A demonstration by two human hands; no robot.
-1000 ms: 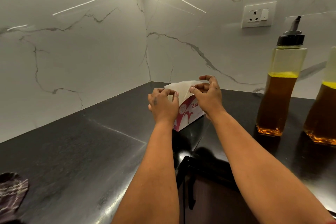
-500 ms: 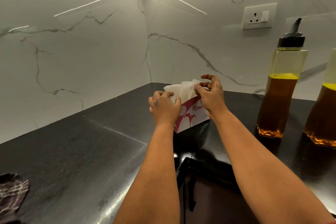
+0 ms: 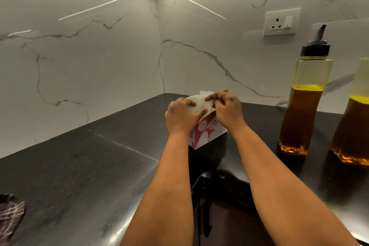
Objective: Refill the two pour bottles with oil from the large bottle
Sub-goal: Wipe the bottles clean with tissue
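1. Head view, hidden or cut off: the right pour bottle [image 3: 353, 118] is cropped by the frame's right edge, so its cap is out of sight. The tissue box [image 3: 207, 133] is largely covered by both hands; only its pink-and-white front face shows, and the printed lettering is too partly hidden to read. A dark patterned object [image 3: 10, 215] at the lower left is cut off, possibly a cloth.
2. Hands: the left hand [image 3: 180, 117] pinches the white tissue [image 3: 199, 103] at the box top between thumb and fingers; the right hand [image 3: 227, 109] has its fingers curled, pinching the same tissue from the other side.
3. Edges and room: the black countertop [image 3: 83, 162] runs into the marble corner, with bare surface left of the box. The box stands near the counter's inner edge, well apart from the bottles.
4. Count: two pour bottles, both upright at the right by the wall; the left pour bottle [image 3: 303, 106], black-capped with a spout, holds amber oil to well over half. One tissue box; one wall socket [image 3: 281, 22].
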